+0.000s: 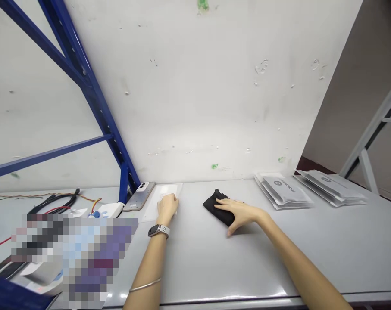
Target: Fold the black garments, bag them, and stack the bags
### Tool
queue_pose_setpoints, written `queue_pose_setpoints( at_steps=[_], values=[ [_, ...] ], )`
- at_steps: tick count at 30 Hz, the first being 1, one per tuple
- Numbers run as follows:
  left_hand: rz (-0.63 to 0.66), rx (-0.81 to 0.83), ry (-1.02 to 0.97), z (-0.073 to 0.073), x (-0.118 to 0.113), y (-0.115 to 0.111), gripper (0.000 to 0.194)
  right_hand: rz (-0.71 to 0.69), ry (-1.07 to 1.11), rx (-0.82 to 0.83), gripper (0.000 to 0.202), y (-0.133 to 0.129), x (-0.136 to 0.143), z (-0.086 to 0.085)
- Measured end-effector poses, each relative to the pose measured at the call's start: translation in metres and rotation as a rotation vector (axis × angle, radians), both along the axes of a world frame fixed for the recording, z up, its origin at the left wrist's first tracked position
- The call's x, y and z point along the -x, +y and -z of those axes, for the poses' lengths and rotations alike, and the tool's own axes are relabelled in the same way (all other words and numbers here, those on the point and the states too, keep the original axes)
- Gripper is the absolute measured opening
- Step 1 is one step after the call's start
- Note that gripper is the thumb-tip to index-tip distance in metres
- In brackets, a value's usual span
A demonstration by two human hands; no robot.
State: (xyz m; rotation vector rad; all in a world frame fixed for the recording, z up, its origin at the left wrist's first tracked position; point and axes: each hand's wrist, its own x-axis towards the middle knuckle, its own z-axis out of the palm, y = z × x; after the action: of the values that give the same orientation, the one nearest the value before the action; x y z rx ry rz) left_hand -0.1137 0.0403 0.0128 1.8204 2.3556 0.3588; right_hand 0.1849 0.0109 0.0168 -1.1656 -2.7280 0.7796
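My left hand (168, 207) is closed in a fist over a translucent plastic bag (151, 202) that lies flat near the wall. Its fingertips are turned down and hidden, with a bit of the bag showing beside them. On the grey tabletop, my right hand (239, 213) rests across a soft black cloth pouch (214, 206). Its fingers are spread over the top, the thumb apart near the front edge. Part of the black pouch is covered by that hand. Left of the bag lies a phone (140, 197) with its camera side up, close to my left hand.
Two stacks of frosted packets, one stack (284, 191) nearer and another stack (333, 188) farther right, stand along the back. A blue metal frame (95, 107) rises at left. Cables (56, 200), a white power strip (111, 210) and a blurred-out area (95, 258) fill the left side.
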Motion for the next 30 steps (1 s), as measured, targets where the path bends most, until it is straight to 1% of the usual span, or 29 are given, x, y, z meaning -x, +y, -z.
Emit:
queue_pose_setpoints(
  at_steps=[2, 4, 6, 7, 9, 11, 13, 15, 17, 19, 22, 27, 30],
  values=[
    [0.099, -0.017, 0.000, -0.001, -0.013, -0.002, 0.019, 0.018, -0.033, -0.002, 0.110, 0.000, -0.003, 0.002],
    [0.211, -0.036, -0.015, 0.000, -0.030, -0.005, 0.019, 0.029, -0.051, -0.015, 0.110, 0.001, -0.004, 0.003],
    [0.308, -0.043, -0.051, 0.004, -0.048, -0.008, 0.018, 0.052, -0.043, -0.046, 0.104, 0.002, -0.004, 0.006],
    [0.332, -0.043, -0.071, 0.007, -0.056, -0.008, 0.017, 0.077, -0.032, -0.078, 0.099, 0.003, -0.003, 0.008],
    [0.327, -0.052, -0.101, 0.014, -0.069, -0.009, 0.015, 0.144, 0.002, -0.179, 0.087, 0.006, 0.000, 0.013],
    [0.281, -0.077, -0.116, 0.020, -0.076, -0.009, 0.015, 0.200, 0.029, -0.282, 0.080, 0.008, 0.004, 0.018],
    [0.243, -0.094, -0.130, 0.024, -0.080, -0.009, 0.016, 0.204, 0.037, -0.326, 0.086, 0.011, 0.005, 0.022],
    [0.231, -0.091, -0.145, 0.024, -0.082, -0.009, 0.016, 0.164, 0.034, -0.332, 0.099, 0.013, 0.005, 0.024],
    [0.249, -0.079, -0.159, 0.023, -0.083, -0.010, 0.016, 0.112, 0.039, -0.345, 0.107, 0.014, 0.002, 0.024],
    [0.285, -0.066, -0.168, 0.021, -0.085, -0.012, 0.016, 0.081, 0.061, -0.353, 0.107, 0.015, 0.001, 0.024],
    [0.318, -0.062, -0.172, 0.019, -0.090, -0.015, 0.015, 0.092, 0.103, -0.299, 0.098, 0.017, 0.003, 0.029],
    [0.276, -0.085, -0.211, 0.021, -0.099, -0.017, 0.016, 0.267, 0.187, -0.249, 0.064, 0.018, 0.021, 0.040],
    [0.272, -0.106, -0.235, 0.024, -0.101, -0.016, 0.017, 0.269, 0.221, -0.206, 0.057, 0.014, 0.032, 0.041]
  ],
)
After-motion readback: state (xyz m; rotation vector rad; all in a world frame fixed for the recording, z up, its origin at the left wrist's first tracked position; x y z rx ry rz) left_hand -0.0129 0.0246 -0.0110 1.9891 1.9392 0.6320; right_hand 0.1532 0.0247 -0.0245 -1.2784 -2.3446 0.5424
